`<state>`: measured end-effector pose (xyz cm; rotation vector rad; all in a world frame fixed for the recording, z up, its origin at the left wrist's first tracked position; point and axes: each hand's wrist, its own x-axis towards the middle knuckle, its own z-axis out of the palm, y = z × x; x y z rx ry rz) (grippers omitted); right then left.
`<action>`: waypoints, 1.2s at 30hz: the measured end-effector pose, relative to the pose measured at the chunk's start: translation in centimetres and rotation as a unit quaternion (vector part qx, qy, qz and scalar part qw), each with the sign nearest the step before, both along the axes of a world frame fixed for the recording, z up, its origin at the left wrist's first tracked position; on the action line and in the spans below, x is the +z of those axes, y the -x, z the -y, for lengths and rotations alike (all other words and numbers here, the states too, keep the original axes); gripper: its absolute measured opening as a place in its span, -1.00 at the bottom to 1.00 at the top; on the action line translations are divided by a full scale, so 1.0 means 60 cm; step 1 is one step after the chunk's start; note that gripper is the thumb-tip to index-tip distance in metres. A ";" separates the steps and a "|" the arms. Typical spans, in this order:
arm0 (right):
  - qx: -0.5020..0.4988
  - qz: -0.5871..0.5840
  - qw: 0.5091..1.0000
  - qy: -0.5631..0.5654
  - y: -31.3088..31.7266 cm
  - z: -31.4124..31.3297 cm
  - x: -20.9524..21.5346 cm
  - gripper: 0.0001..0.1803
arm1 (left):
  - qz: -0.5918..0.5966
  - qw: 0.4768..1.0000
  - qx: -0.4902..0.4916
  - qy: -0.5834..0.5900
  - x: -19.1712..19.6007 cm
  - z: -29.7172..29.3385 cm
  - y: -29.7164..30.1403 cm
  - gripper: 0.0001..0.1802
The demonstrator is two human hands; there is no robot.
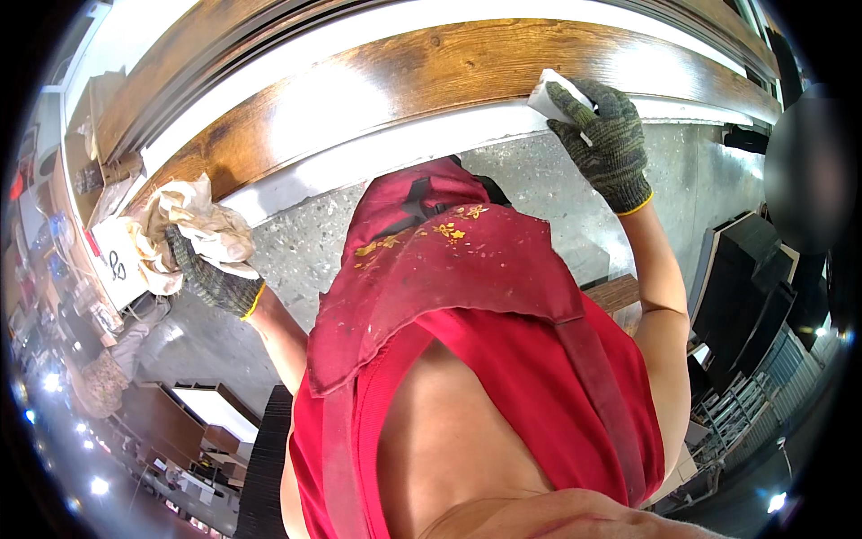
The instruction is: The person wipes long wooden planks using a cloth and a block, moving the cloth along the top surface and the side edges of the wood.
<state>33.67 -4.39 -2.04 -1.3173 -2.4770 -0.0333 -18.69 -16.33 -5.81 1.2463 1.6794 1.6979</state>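
A long wood-grain board (pixel 449 67) with a glossy brown face stretches across the far side in front of me. My right hand (pixel 611 144), in a dark knitted glove with a yellow cuff, grips a white sponge-like block (pixel 549 94) at the board's near edge. Far to the left, my left hand (pixel 214 278), gloved the same way, is closed on a crumpled cream rag (pixel 211 229). The rag covers the board's left end and hides part of my left fingers.
White surfaces (pixel 359 166) border the board. Another brown panel (pixel 189 54) lies beyond it. Black box-like furniture (pixel 741 278) stands at the right, near a blurred person (pixel 813 171). Brown cabinet pieces (pixel 166 409) rest on the grey floor (pixel 310 229) at the lower left.
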 end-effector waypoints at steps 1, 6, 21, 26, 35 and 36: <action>-0.009 0.007 1.000 0.010 -0.002 0.004 -0.002 -0.39 | 0.354 0.923 -0.136 -0.064 -0.004 -0.011 0.015 -0.55; 0.047 -0.042 0.998 0.012 0.162 0.013 -0.020 -0.51 | 0.551 0.806 -0.211 -0.038 -0.003 -0.057 0.001 -0.62; -0.192 0.021 0.980 -0.050 -0.060 0.038 0.007 -0.49 | -0.039 0.998 -0.024 0.039 0.006 -0.094 -0.035 -0.66; -0.192 -0.140 0.964 -0.117 0.008 0.051 -0.027 -0.51 | 0.195 0.961 -0.194 0.028 0.007 -0.107 -0.016 -0.68; -0.115 -0.097 0.983 -0.104 0.103 0.083 -0.045 -0.49 | -0.400 0.911 -0.084 -0.052 0.041 -0.108 -0.048 -0.62; -0.129 -0.047 0.981 -0.140 0.052 0.069 -0.040 -0.48 | -0.361 0.929 -0.083 -0.022 0.041 -0.102 -0.040 -0.62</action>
